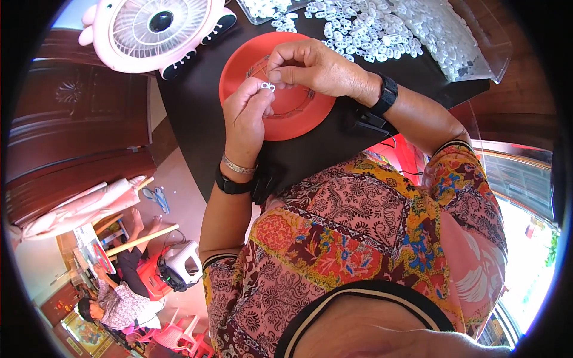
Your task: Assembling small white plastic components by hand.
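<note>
Over a shallow red basin (319, 119) both of my hands are close together. My left hand (243, 113) pinches a small white plastic piece with two holes (268, 87) between thumb and fingertips. Just above it, my right hand (319, 67) is closed, thumb against forefinger; what lies in that pinch is too small to make out. Thin dark wire-like bits lie along the inside of the basin, partly hidden by my hands. Both wrists wear black straps, and the left one also has a metal bracelet.
Many similar white pieces (370, 36) are spread over the far side of the black table (191, 113). A clear tray (444, 45) full of them is at the far right. A pink fan (161, 24) stands far left. Another person (122, 301) sits at lower left.
</note>
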Tool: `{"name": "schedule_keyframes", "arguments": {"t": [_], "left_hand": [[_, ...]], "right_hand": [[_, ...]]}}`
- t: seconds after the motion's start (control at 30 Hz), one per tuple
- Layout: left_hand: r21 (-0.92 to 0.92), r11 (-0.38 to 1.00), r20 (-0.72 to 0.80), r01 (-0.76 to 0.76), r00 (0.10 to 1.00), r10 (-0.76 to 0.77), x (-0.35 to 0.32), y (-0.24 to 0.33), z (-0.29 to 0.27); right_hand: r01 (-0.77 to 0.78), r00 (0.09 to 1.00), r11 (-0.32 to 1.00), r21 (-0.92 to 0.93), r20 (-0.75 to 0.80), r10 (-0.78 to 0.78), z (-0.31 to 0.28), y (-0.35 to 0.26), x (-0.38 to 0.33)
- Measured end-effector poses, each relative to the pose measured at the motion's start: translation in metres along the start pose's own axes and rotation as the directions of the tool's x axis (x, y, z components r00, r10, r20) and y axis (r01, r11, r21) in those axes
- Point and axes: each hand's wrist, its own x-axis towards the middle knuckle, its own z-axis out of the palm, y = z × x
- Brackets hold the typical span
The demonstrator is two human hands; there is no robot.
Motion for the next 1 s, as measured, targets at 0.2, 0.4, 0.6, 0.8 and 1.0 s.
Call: {"name": "schedule_keyframes", "arguments": {"t": [0.2, 0.4, 0.6, 0.8, 1.0], "left_hand": [[0.002, 1.000, 0.002, 0.010, 1.000, -0.010, 0.000, -0.001, -0.001], [0.015, 1.000, 0.002, 0.004, 1.000, -0.004, 0.000, -0.001, 0.000], [0.041, 0.999, -0.010, -0.019, 1.000, 0.020, -0.002, -0.002, 0.003], [0.012, 0.999, -0.007, -0.043, 0.999, 0.043, -0.003, -0.008, 0.003], [-0.057, 0.998, -0.067, -0.031, 0.997, 0.027, 0.002, -0.002, 0.001]], "right_hand": [[-0.001, 1.000, 1.000, -0.024, 0.006, 0.002, 0.000, -0.002, 0.000], [0.010, 1.000, 0.995, -0.097, 0.002, -0.010, 0.002, -0.002, -0.001], [0.032, 0.999, 0.973, -0.227, -0.003, -0.033, 0.004, -0.006, -0.003], [0.093, 0.995, 0.934, -0.345, -0.003, -0.100, 0.005, -0.007, -0.004], [-0.065, 0.975, 0.898, -0.436, -0.221, -0.037, -0.026, -0.012, 0.001]]}}
